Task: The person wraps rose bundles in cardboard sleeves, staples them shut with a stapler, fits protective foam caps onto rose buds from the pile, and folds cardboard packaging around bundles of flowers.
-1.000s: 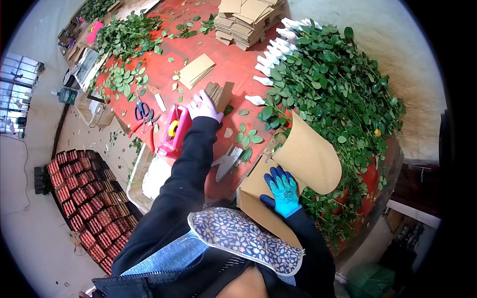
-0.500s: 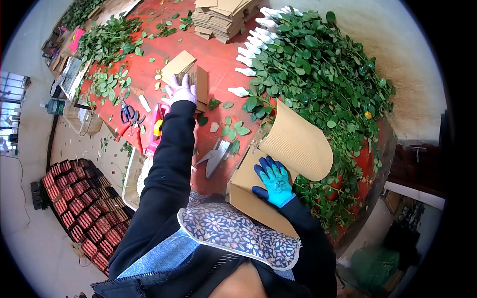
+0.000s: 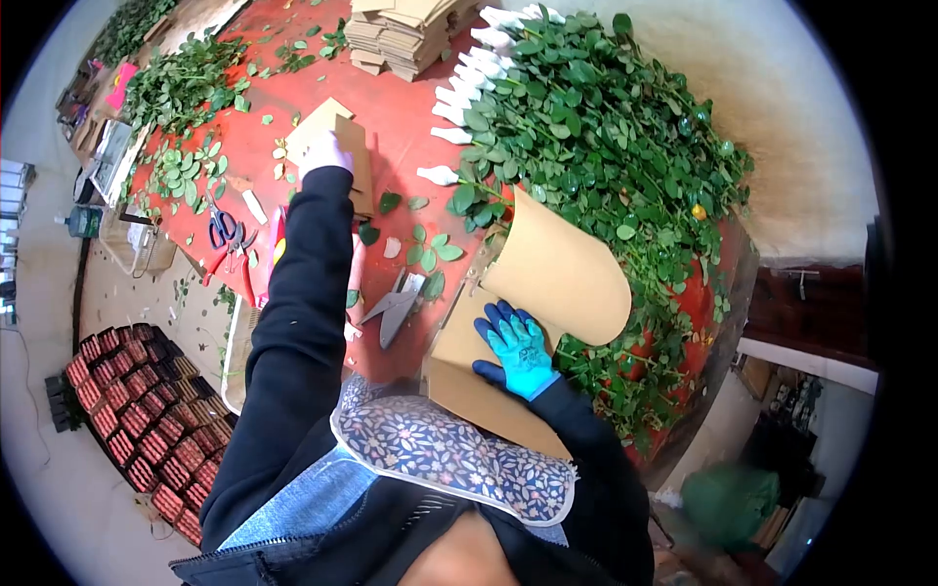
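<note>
My left hand (image 3: 326,152), in a thin pale glove, reaches to the folded cardboard pieces (image 3: 358,176) on the red table. Its fingers look bunched at the edge of a cardboard sheet (image 3: 348,142), partly washed out by glare. My right hand (image 3: 519,351), in a blue and turquoise work glove, lies flat with fingers spread on an open cardboard wrapper (image 3: 459,337). The wrapper's rounded flap (image 3: 562,269) stands up beyond this hand. A grey cutter-like tool (image 3: 396,311) lies on the table between my two arms.
Green-leaved stems (image 3: 596,127) with white-sleeved heads (image 3: 449,135) are heaped at the right. A cardboard stack (image 3: 401,39) stands at the back. Scissors (image 3: 223,227) and red-handled pruners (image 3: 232,262) lie left of my left arm. Loose leaves dot the red table (image 3: 293,200).
The whole view has shifted slightly. My left hand's fingers, spread over the cardboard pieces before, are now drawn together at a sheet. My right hand stays flat on the wrapper.
</note>
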{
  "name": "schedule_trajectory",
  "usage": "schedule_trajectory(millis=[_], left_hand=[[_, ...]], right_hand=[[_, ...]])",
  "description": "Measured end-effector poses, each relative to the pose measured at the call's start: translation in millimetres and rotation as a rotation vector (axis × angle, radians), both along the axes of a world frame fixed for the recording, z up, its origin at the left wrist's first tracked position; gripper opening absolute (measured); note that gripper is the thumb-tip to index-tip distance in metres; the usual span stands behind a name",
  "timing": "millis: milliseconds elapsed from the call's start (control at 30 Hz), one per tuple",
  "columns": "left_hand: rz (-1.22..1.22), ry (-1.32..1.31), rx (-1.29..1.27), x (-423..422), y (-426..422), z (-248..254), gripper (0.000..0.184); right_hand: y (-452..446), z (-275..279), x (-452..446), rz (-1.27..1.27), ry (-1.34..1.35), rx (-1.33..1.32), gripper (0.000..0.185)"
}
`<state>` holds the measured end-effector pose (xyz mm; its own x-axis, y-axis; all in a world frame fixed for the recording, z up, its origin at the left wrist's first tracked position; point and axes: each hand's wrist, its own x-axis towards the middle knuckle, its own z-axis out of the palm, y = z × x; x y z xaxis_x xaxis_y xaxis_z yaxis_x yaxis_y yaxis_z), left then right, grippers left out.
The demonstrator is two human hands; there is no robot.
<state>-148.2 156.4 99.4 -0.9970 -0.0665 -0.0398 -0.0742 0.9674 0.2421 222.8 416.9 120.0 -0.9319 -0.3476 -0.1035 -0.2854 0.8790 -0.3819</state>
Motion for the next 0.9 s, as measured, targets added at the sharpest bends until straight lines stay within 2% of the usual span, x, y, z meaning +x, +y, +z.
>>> schedule_trajectory(millis=[100,167,200,233,267,300,333,367,400,433,467,500,533,567,600,633,700,733,800,833,867,900], left_hand=[[-0.047,0.072,0.018,-9,-22,1,0.047],[-0.054,0.155,0.141,-16,-41,-13,0.036],[-0.061,0.083,0.269,-9,-43,-1,0.033],[-0.151,0.137,0.424,-18,-62,-26,0.028],[-0.189,0.017,0.663,-11,-69,-20,0.028],[-0.255,-0.152,1.198,11,-64,-1,0.035],[-0.418,-0.288,1.433,37,-56,26,0.041],[-0.539,-0.371,1.533,63,-53,37,0.041],[-0.537,-0.529,1.593,102,-38,61,0.041],[-0.624,-0.53,1.479,123,-45,27,0.04],[-0.608,-0.763,1.614,164,-16,42,0.041],[-0.693,-0.962,1.162,189,-13,22,0.036],[-0.597,-1.115,1.541,227,31,43,0.036],[-0.55,-1.307,1.424,243,45,30,0.037],[-0.498,-1.484,1.305,257,54,6,0.038],[-0.485,-1.384,1.367,268,62,-9,0.035],[-0.531,-1.186,1.438,284,73,-55,0.031],[-0.512,-1.106,1.287,286,72,-61,0.028],[-0.397,-1.071,1.149,288,68,-64,0.023],[-0.316,-1.164,1.139,285,66,-59,0.02],[-0.305,-1.152,1.153,285,68,-62,0.02],[-0.39,-1.05,1.032,285,70,-66,0.019]], right_hand=[[1,0,-1,-0.014,-0.03,-0.03,0.072],[2,-1,0,-0.022,-0.033,-0.024,0.071],[3,-2,1,-0.025,-0.035,-0.019,0.071],[3,-2,1,-0.023,-0.052,-0.012,0.071],[4,-3,1,-0.017,-0.063,-0.005,0.071],[5,-5,2,-0.017,-0.073,-0.011,0.072],[5,-5,4,-0.027,-0.08,-0.012,0.072],[5,-4,4,-0.027,-0.076,-0.012,0.072],[5,-4,3,-0.023,-0.069,-0.01,0.072],[5,-4,3,-0.021,-0.044,-0.013,0.069],[5,-4,6,-0.012,-0.047,-0.007,0.069],[4,-7,9,-0.026,-0.196,0.084,0.066],[5,-14,11,-0.035,-0.339,0.183,0.063],[5,-75,17,-0.18,-0.205,-0.314,0.057],[5,-78,19,-0.32,-0.475,-0.709,0.056],[4,-81,21,-0.527,-0.704,-1.092,0.056],[12,-46,8,-0.173,-0.244,-0.439,0.056],[15,-31,6,0.012,-0.01,-0.133,0.057],[19,-14,1,0.141,-0.154,0.129,0.051],[21,-4,-1,0.167,-0.157,0.139,0.051],[20,8,-6,0.144,-0.067,0.104,0.045],[21,16,-7,0.117,0.024,0.065,0.039]])
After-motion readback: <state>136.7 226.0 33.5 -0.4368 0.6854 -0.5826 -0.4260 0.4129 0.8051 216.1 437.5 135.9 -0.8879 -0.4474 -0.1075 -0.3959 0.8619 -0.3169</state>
